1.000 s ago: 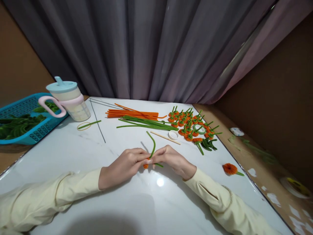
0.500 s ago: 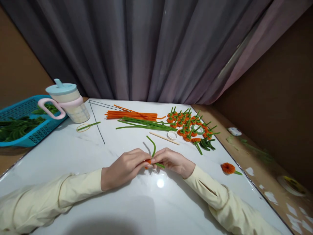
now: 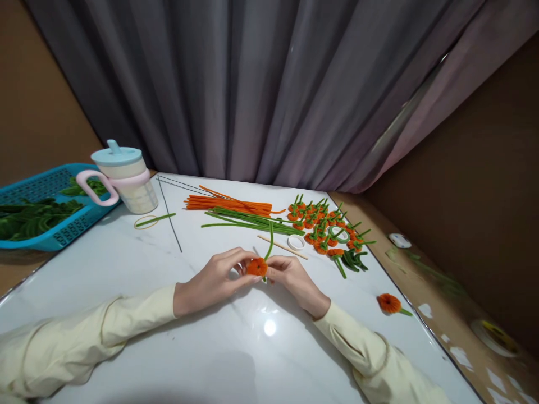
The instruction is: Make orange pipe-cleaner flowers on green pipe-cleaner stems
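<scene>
My left hand [image 3: 217, 276] pinches a small orange pipe-cleaner flower [image 3: 257, 267] between thumb and fingers, its round ridged face with a dark centre turned up toward me. From the right, my right hand [image 3: 297, 283] closes at the flower's edge on a green pipe cleaner [image 3: 270, 238], one end of which stands up above the fingers. A short green bit also shows under the flower. Just beyond the hands lie a thin wooden stick [image 3: 283, 247] and a white ring [image 3: 296, 242]. The exact join of green and orange is hidden by the fingertips.
Orange pipe cleaners [image 3: 231, 205] and green pipe cleaners [image 3: 248, 219] lie at the back. Several finished orange pieces [image 3: 322, 246] cluster at the right, near dark green leaves [image 3: 352, 260]. A single flower [image 3: 389, 303] lies nearer. A cup [image 3: 137, 193] and blue basket [image 3: 63, 238] stand left.
The orange flower has been turned so its face shows, and both hands have risen slightly. The green pipe cleaner now stands straighter. The view has shifted a little.
</scene>
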Available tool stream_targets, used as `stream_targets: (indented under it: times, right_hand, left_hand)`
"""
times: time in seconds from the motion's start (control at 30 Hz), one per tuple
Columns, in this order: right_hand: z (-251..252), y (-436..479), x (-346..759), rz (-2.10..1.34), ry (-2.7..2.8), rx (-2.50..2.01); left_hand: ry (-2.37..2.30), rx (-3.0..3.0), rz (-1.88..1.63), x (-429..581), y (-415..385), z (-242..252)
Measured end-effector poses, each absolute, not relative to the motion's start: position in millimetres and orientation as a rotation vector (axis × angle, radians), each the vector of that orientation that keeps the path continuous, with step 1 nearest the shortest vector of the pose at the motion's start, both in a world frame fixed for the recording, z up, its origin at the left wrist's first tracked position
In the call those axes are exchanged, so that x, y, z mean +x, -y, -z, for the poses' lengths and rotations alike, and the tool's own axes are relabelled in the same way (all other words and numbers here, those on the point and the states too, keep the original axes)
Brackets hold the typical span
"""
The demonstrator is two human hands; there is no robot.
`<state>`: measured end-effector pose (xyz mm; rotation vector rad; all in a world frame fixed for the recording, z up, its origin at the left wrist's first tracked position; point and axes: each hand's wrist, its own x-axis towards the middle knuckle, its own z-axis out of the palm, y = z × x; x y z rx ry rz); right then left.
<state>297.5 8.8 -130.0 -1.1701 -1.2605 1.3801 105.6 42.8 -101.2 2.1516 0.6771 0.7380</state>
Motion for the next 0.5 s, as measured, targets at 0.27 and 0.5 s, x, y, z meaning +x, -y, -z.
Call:
stream_targets:
  times: [0.27,0.5]
  right_hand:
    - [125,9,296,-0.392,1.718,-1.07]
    - [130,17,296,-0.224,1.946,-0.972]
  left_hand:
    - [-0.632,2.184,-0.76,103,-50,105]
    - [-0.616,1.768,-0.668,106,-46,105]
